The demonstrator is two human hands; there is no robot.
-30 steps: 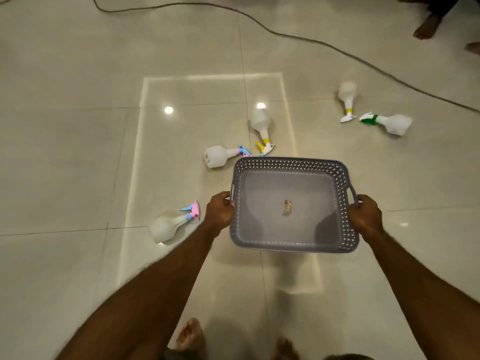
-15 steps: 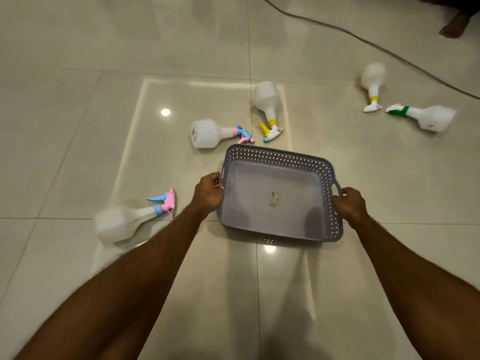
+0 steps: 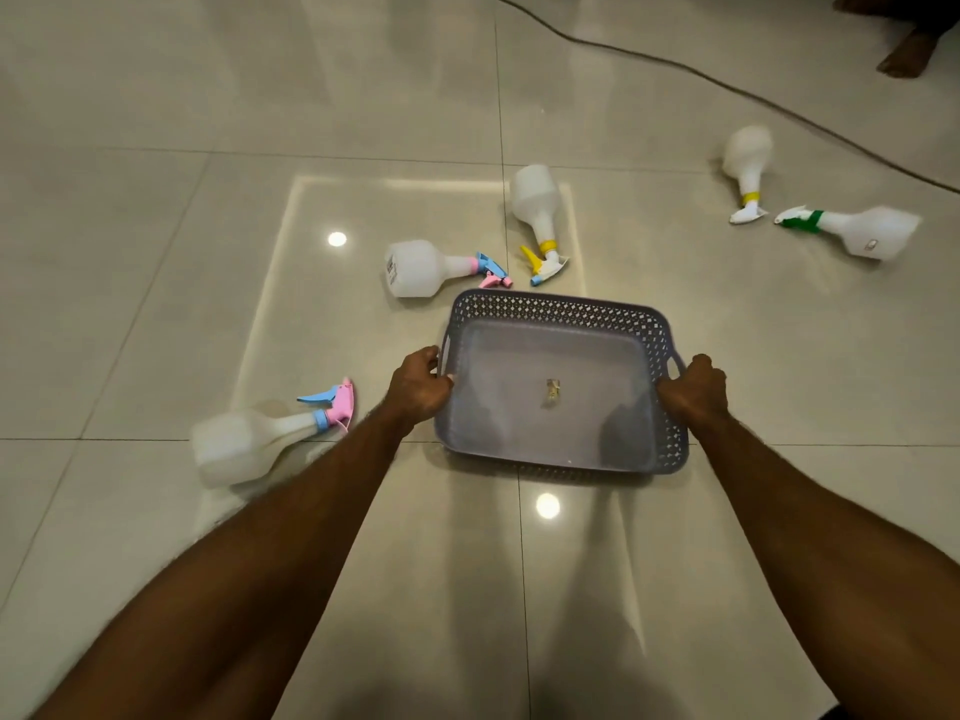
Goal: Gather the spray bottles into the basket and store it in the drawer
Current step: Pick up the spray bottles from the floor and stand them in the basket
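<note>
A grey perforated basket (image 3: 556, 310) is low over the tiled floor, holding only a small scrap at its middle. My left hand (image 3: 418, 387) grips its left handle and my right hand (image 3: 693, 389) grips its right handle. Several white spray bottles lie on the floor. One with a pink and blue head (image 3: 249, 444) is left of my left forearm. Another with a pink and blue head (image 3: 421, 267) and one with a yellow head (image 3: 535, 205) lie just beyond the basket. A yellow-collared bottle (image 3: 745, 158) and a green-headed bottle (image 3: 867, 231) lie at the far right.
A dark cable (image 3: 675, 70) runs across the floor from the top middle to the right edge. Another person's bare foot (image 3: 901, 54) is at the top right corner. No drawer is in view.
The basket has gone down toward the floor with both hands still on its handles. My view has dropped closer to the floor, so the bottles look larger and spread outward.
</note>
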